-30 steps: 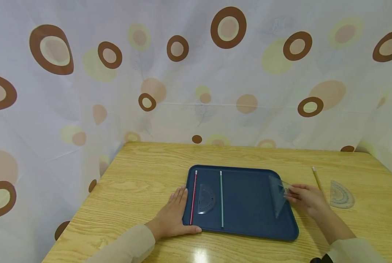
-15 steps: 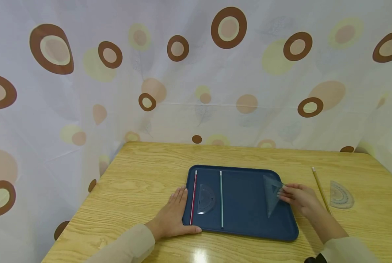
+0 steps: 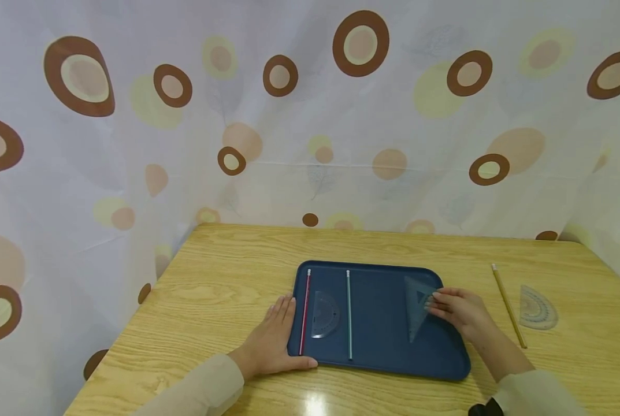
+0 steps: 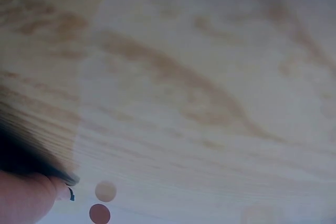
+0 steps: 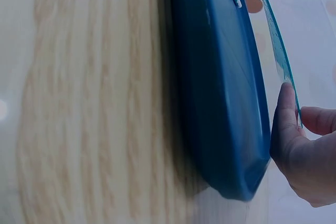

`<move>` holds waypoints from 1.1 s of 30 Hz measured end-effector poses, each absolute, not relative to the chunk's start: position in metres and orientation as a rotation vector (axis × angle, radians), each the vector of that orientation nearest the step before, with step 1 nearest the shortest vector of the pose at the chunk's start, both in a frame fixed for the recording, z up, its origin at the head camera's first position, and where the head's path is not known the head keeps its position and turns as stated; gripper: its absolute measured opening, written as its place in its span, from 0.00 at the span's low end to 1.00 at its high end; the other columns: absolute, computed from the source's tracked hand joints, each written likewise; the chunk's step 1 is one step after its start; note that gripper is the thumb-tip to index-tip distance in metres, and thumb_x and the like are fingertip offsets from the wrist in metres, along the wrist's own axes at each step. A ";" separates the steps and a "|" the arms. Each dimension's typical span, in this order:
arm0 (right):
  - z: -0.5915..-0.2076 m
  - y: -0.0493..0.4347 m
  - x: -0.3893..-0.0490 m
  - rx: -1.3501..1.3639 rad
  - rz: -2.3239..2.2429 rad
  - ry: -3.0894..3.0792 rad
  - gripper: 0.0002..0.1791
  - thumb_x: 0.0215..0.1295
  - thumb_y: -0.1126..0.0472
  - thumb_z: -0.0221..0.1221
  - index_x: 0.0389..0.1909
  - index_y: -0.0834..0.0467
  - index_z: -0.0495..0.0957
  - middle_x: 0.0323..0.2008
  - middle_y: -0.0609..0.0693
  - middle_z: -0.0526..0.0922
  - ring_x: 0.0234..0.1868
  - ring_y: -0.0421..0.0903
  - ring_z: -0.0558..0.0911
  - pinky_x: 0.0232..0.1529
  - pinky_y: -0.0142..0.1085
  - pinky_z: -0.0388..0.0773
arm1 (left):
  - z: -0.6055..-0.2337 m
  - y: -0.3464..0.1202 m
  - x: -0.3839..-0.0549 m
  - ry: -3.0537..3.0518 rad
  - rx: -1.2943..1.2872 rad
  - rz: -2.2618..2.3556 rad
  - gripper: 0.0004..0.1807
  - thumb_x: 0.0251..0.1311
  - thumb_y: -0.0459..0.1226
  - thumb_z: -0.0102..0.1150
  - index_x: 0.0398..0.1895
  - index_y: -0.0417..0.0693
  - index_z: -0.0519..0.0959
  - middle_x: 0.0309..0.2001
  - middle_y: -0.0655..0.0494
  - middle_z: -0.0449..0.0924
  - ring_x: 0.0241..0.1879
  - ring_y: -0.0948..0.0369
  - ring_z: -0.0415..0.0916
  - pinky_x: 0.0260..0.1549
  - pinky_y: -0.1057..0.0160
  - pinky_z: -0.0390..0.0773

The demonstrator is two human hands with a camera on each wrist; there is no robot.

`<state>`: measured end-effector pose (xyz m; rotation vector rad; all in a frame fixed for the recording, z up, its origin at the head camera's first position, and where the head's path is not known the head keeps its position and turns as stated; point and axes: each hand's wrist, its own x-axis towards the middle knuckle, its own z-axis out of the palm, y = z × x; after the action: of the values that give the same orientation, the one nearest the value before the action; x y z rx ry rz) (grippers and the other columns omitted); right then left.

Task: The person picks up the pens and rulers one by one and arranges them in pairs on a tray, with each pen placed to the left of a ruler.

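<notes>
A clear set square [image 3: 415, 306] is pinched by my right hand [image 3: 463, 312] above the right part of a dark blue tray [image 3: 388, 370]. In the right wrist view the set square [image 5: 278, 45] appears nearly edge-on between thumb and fingers, apart from the tray [image 5: 226, 103]. My left hand [image 3: 273, 341] rests with straight fingers along the tray's left edge, thumb at the front rim. On the tray lie a red pencil [image 3: 305, 312], a clear protractor [image 3: 324, 315] and a green pencil [image 3: 349, 315], the protractor between the pencils.
Right of the tray, a yellow pencil [image 3: 508, 306] and another clear protractor [image 3: 538, 308] lie on the wooden table [image 3: 226, 277]. A patterned curtain [image 3: 310, 115] hangs behind the table and along its sides.
My right hand has carried the set square leftward, further over the tray. More of the yellow pencil shows now. The left hand stays at the tray's edge.
</notes>
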<state>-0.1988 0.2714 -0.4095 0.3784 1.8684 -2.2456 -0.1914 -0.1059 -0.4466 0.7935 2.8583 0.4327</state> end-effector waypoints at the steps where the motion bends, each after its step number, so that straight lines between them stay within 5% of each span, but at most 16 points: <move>1: -0.409 0.270 -0.199 0.368 -2.244 1.871 0.04 0.66 0.70 0.50 0.40 0.62 0.66 0.25 0.43 0.79 0.28 0.37 0.82 0.36 0.28 0.81 | -0.447 -0.106 -0.191 2.860 0.798 0.430 0.66 0.43 0.74 0.48 0.72 0.37 0.40 0.74 0.41 0.37 0.74 0.48 0.36 0.70 0.50 0.48; 23: -0.411 0.261 -0.198 0.359 -2.220 1.906 0.06 0.66 0.71 0.48 0.33 0.59 0.69 0.25 0.43 0.78 0.28 0.37 0.81 0.35 0.28 0.81 | -0.444 -0.101 -0.192 2.879 0.834 0.346 0.67 0.42 0.75 0.47 0.72 0.37 0.40 0.74 0.43 0.35 0.74 0.50 0.34 0.71 0.52 0.46; 33: -0.412 0.254 -0.201 0.329 -2.194 1.946 0.05 0.66 0.71 0.48 0.41 0.65 0.64 0.25 0.43 0.78 0.28 0.37 0.81 0.35 0.28 0.81 | -0.447 -0.100 -0.192 2.880 0.846 0.379 0.67 0.42 0.75 0.47 0.72 0.37 0.40 0.74 0.42 0.35 0.74 0.49 0.35 0.71 0.51 0.47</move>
<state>-0.2005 0.2540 -0.4119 0.3291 1.9461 -2.1936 -0.1921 -0.1001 -0.4465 0.8456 2.8805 0.3787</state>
